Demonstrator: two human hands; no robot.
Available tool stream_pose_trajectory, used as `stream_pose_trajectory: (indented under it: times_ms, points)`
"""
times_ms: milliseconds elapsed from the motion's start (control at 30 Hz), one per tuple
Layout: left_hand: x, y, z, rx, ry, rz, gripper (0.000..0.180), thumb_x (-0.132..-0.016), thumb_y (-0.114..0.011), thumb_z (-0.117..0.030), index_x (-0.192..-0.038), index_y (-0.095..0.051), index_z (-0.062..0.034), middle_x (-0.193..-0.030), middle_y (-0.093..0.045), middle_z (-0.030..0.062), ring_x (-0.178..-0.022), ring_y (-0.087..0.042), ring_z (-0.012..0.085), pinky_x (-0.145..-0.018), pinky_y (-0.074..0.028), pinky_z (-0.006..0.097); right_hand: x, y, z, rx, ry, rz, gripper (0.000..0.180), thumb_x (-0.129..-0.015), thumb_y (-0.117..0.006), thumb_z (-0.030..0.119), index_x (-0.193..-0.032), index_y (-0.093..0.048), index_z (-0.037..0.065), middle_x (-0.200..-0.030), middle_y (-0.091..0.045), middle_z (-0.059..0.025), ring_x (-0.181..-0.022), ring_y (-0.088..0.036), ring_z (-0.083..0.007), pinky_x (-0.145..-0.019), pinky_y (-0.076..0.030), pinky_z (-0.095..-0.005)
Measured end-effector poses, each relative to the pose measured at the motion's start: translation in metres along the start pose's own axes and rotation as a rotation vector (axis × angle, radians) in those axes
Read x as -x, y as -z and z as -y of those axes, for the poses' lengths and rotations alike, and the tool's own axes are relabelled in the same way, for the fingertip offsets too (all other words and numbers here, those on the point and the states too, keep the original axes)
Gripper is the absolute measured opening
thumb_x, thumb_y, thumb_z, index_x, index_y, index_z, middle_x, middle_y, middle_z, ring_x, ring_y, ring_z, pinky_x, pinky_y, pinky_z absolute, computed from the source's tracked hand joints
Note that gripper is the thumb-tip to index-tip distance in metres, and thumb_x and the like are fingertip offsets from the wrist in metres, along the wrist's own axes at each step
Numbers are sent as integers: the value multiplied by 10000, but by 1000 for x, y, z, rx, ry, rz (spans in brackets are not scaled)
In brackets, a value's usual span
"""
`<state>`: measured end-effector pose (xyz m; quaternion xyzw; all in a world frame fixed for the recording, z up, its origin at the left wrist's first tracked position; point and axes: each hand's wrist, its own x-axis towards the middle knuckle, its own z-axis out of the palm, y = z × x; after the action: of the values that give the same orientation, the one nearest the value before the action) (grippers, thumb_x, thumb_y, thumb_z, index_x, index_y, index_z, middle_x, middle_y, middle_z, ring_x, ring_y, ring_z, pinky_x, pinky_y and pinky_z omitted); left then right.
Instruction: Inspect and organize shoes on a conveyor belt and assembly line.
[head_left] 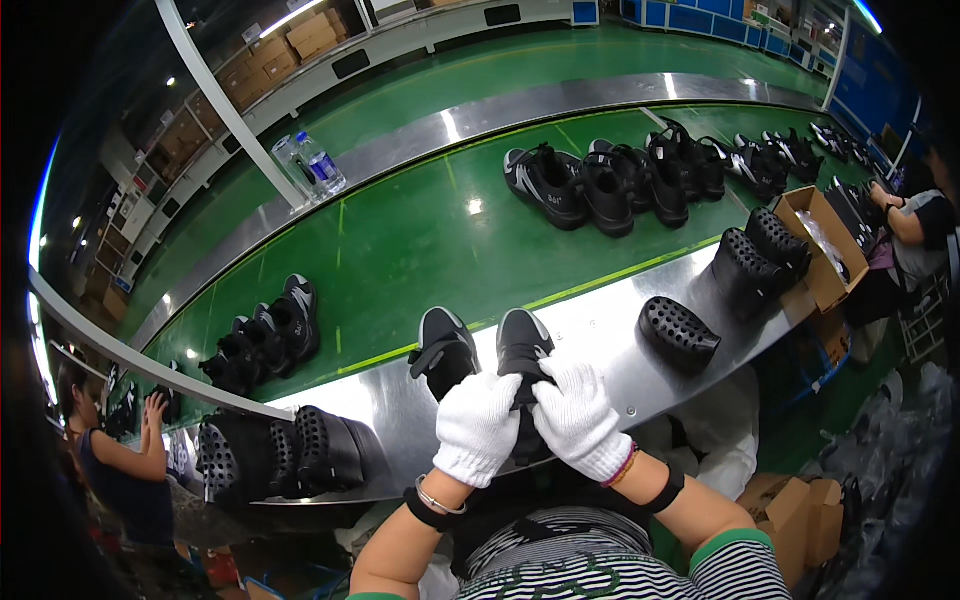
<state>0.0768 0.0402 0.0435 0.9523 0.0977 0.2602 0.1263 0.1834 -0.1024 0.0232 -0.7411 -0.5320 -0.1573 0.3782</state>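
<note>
On the metal ledge before me, a black and grey sports shoe (pixel 522 335) points away, between my two white-gloved hands. My left hand (pixel 478 428) is closed at its left side near the opening, fingers bent inward. Closed on the opposite side, my right hand (pixel 583 415) has its fingertips at the dark strap across the shoe's top. The gloves hide most of the heel and the exact finger grip. A matching shoe (pixel 446 350) stands just left, its strap sticking out sideways, with my left hand close behind it.
Black perforated shoe-shaped pieces stand right (pixel 680 335) and left (pixel 330 450) on the metal ledge (pixel 590 350). Rows of shoes (pixel 605 190) stand on the green belt (pixel 420 240). An open carton (pixel 820 250) is at right, bottles (pixel 322 165) beyond the belt. Other people sit at both sides.
</note>
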Motion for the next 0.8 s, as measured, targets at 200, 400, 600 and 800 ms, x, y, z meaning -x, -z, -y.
stream_pose_trajectory:
  times_ms: [200,400,600,800]
  points:
    - [0,8,-2,-67,-17,-7,339,-717,-732,-54,-1053,-719,-95,-808,-625,76,-765,-637,297,-682,-527,413,18,35,-17,-333,-257,-102,276,-855,-757,83,-1118,-693,28,-1142,-645,-196,-1056,-669,-320,-925,-554,-399]
    - [-12,10,-14,-275,-208,47,261,-769,-692,-59,-1022,-742,-104,-737,-554,52,-683,-597,259,-572,-471,386,5,18,-34,-1315,-1119,185,243,-1011,-661,126,-1206,-652,-19,-1005,-689,-66,-830,-683,-123,-697,-579,-273]
    - [-10,6,-2,-173,-205,22,309,-755,-679,-72,-1063,-699,-87,-751,-533,67,-684,-573,273,-584,-467,409,1,17,-50,-1277,-1122,175,154,-988,-669,101,-1089,-683,-14,-845,-682,-37,-643,-590,-64,-565,-481,-202]
    - [1,0,0,-13,-69,-82,401,-658,-718,6,-1049,-688,-79,-867,-657,105,-807,-654,324,-713,-551,424,27,1,-28,-1170,-1090,187,145,-968,-664,91,-1075,-697,-1,-815,-679,-29,-627,-593,-80,-575,-483,-234]
